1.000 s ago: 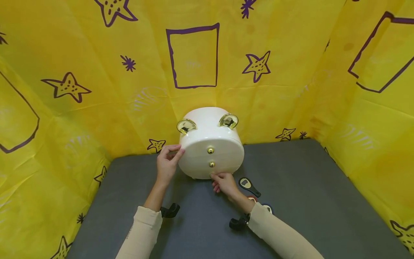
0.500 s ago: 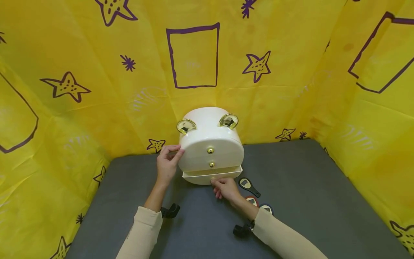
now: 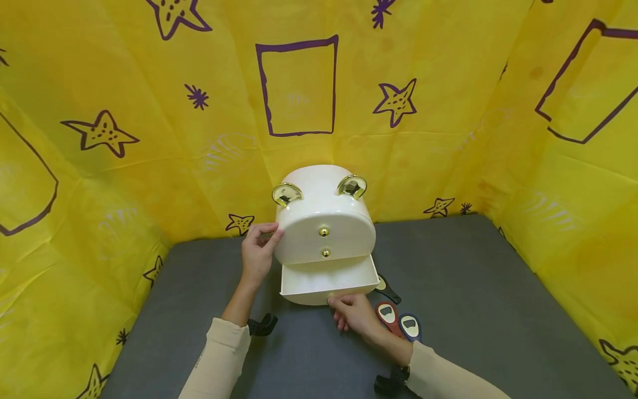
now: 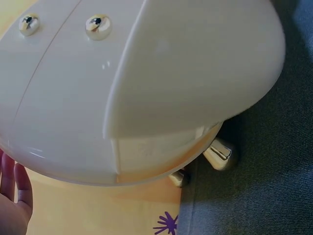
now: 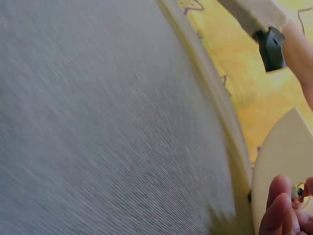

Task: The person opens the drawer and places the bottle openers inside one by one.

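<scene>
A glossy white drawer box (image 3: pixel 324 191) with two gold ears and gold knobs stands against the back cloth. Its bottom drawer (image 3: pixel 319 277) is pulled well out, and its visible inside is bare white. Thumb and finger of my right hand (image 3: pixel 355 313) pinch the small knob (image 5: pixel 300 191) on the drawer's front. My left hand (image 3: pixel 257 252) touches the box's left side with its fingertips. In the left wrist view, its fairly straight fingers lie against the box's edge. The upper drawers, with knobs (image 3: pixel 324 232), are closed.
Right of the drawer lie three flat paddle-shaped items with cream faces: one black (image 3: pixel 390 291), partly hidden by the drawer, one red (image 3: pixel 387 316) and one blue (image 3: pixel 410 327). The grey table (image 3: pixel 473 310) is bordered by yellow patterned cloth (image 3: pixel 299 149).
The bottom drawer was closed a second ago; my right hand has pulled it toward me by its knob. My left hand has stayed at the box's side.
</scene>
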`<state>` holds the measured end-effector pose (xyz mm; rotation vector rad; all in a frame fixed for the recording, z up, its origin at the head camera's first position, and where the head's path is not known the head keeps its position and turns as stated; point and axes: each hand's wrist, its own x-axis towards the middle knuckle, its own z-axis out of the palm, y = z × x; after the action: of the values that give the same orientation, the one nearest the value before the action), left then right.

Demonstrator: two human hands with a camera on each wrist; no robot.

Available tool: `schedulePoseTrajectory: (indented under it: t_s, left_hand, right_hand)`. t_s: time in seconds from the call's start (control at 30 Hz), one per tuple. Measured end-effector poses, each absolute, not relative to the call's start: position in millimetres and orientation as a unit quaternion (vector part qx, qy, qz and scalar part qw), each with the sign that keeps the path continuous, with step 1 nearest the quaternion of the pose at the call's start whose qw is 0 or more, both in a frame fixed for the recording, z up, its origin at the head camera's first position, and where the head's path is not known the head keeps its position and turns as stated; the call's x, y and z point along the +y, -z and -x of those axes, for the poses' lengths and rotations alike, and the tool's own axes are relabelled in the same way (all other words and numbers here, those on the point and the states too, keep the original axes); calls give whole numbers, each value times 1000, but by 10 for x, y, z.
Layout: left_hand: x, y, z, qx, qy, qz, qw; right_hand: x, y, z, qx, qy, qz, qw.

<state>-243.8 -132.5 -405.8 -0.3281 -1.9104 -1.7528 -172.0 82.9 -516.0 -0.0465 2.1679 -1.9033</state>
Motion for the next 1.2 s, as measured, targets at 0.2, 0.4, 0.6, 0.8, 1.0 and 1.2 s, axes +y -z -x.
schedulePoseTrajectory:
  t_s: [0.2,0.4,0.6,0.8,1.0,1.2]
  left_hand:
    - [-1329,4061,2437,-705,647,127,264]
    - [-1334,4072,2456,-702,647,129,268]
    - [-1369,4217,2573,-698,649,128,274]
    - [-1390,4329,2647,-696,648,125,283]
    - [-1392,4353,2637,-697,642,133,290]
    - [-1379,4337,2652,-697,645,123,290]
  right_hand:
    - [846,5159,1561,745,656,12,121]
    - [834,5173,1474,746,653,17,127]
    - [821,5154,1395,748,651,20,125]
    - [837,5147,1355,741,659,12,129]
    - [855,5173,1327,743,656,15,133]
    - [842,5244,1279,741,653,30,154]
